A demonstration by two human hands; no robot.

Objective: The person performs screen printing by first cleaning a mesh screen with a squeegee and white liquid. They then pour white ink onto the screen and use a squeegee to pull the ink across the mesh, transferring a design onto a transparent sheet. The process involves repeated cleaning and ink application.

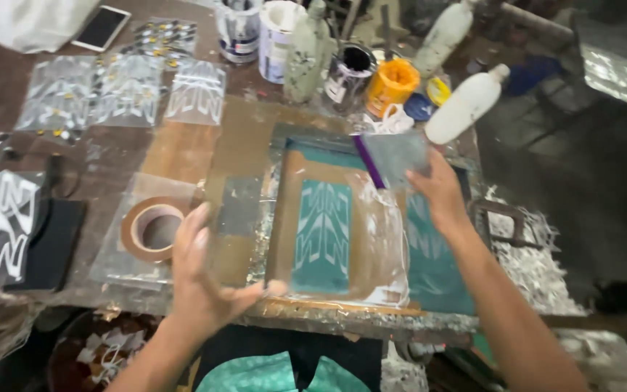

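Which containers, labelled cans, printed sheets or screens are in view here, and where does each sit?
Phone: top left, dark flat screen.
Labelled cans: top centre, white cylinders with printed wraps.
Orange tub: beside the cans, open.
White bottle: tilted, above the right hand.
Printed clear sheets: upper left, white patterns.
Screen frame: centre, teal stencil, right of the left hand.

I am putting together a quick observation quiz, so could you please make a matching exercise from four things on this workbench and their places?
Things:
1. Roll of brown tape
2. Phone
3. Orange pot
4. Squeegee with purple handle

Places:
A. Far left edge of the bench
B. In the right hand
C. On a clear sheet just beyond the left hand
D. Among the jars and bottles at the back

Pairs: 1-C, 2-A, 3-D, 4-B
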